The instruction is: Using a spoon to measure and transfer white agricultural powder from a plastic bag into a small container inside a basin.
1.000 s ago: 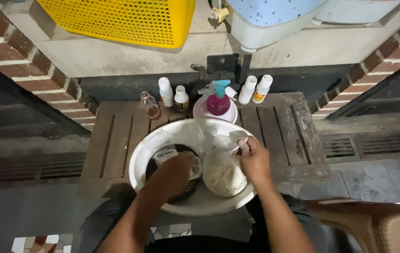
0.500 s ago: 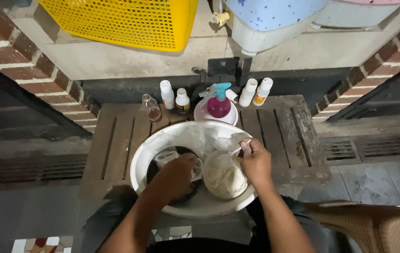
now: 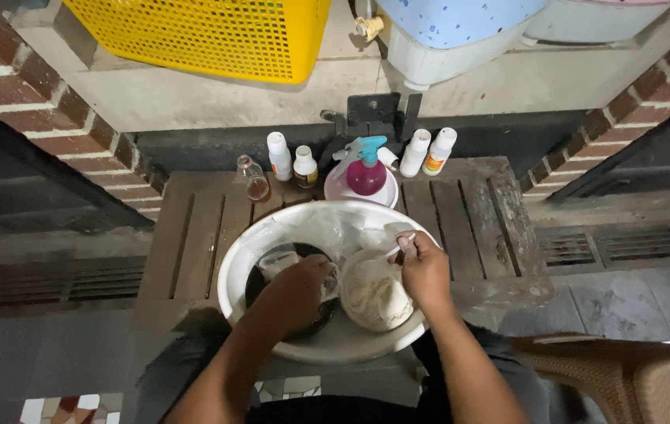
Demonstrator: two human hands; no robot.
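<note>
1. A yellow basket (image 3: 201, 35) is seen at the upper left, on the ledge above the brick wall (image 3: 5, 86)
2. A small glass bottle (image 3: 253, 179) and two white bottles (image 3: 279, 155) are lined up at the back of the slatted desk (image 3: 194, 228)
3. The left hand (image 3: 297, 289) is curled down inside a dark bowl (image 3: 260, 283) within the white basin (image 3: 233, 271); what it grips cannot be told
4. A pink spray bottle (image 3: 366, 169) is stood behind the basin
5. A bag of pale powder (image 3: 374, 297) is kept in the basin's right half
6. The right hand (image 3: 425, 271) is clenched on a thin white stick (image 3: 399, 245) over the bag
7. Two more white bottles (image 3: 439, 151) are set at the right
</note>
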